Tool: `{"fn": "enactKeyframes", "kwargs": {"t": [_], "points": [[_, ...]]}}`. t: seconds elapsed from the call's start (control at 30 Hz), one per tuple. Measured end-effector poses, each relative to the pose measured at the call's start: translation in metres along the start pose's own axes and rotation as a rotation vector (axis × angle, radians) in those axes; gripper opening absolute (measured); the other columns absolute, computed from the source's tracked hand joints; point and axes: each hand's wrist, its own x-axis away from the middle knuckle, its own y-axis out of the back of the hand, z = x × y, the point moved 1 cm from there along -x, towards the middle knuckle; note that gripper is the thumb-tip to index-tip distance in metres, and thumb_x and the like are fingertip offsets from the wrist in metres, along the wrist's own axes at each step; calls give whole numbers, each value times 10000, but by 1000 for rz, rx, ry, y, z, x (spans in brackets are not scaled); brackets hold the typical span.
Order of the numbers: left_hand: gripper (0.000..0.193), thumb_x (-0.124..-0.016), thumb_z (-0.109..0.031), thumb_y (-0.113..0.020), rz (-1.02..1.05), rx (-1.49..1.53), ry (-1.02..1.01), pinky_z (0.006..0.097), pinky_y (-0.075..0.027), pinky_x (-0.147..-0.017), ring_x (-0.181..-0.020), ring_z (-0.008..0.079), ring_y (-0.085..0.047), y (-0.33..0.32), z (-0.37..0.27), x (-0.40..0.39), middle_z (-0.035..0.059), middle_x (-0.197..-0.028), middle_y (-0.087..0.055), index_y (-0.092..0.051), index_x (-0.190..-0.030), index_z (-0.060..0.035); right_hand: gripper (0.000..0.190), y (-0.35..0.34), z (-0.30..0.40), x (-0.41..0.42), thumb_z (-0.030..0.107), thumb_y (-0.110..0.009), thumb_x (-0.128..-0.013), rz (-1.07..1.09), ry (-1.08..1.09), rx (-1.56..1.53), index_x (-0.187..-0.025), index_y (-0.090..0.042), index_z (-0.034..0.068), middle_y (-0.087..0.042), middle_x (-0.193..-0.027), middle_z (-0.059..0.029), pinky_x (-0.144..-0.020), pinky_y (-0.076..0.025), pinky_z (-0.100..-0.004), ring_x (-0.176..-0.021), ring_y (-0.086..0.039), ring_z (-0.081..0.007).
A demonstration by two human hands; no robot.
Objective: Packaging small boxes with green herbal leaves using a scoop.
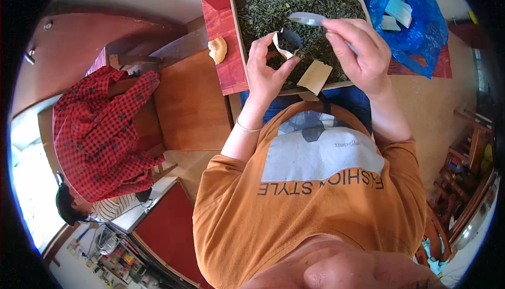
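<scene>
My left hand (265,62) grips a small cream paper packet (285,54) around its sides. The packet's mouth gapes toward me and looks dark inside; how full it is cannot be told. Between the thumb and fingers of my right hand (361,54) is a metal spoon (307,18), its bowl above and just right of the packet. Both hands are over a shallow cardboard box (238,24) filled with dried dark green leaves (272,7), which look like tea. A flat tan packet (315,76) rests at the box's near edge, partly over the leaves.
Right of the box, a blue plastic bag (428,32) holds several pale packets (398,11). A pale yellow lump (217,50) sits on the red table (232,80) at left. A person in a red checked garment (102,131) is farther left, near a wooden panel (193,103).
</scene>
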Motion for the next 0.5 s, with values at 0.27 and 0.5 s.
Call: {"fn": "enactKeyframes", "kwargs": {"t": [0.27, 0.5], "points": [[669, -698, -117, -919, 23, -27, -43, 363, -551, -866, -1040, 277, -638, 2, -6, 0, 122, -1155, -640, -621, -1293, -38, 281, 0, -28, 20, 178, -518, -1091, -44, -243, -33, -967, -670, -23, -680, -983, -103, -721, -504, -270, -796, -629, -166], [679, -688, -152, -920, 6, 40, 31, 379, -537, -830, -1029, 294, -595, 5, -7, 1, 124, -1112, -574, -626, -1294, -65, 280, -22, -17, 28, 177, -564, -1075, 345, -495, -379, -1271, -659, 0, -606, -859, 6, -664, -466, -227, -720, -551, -70]]}}
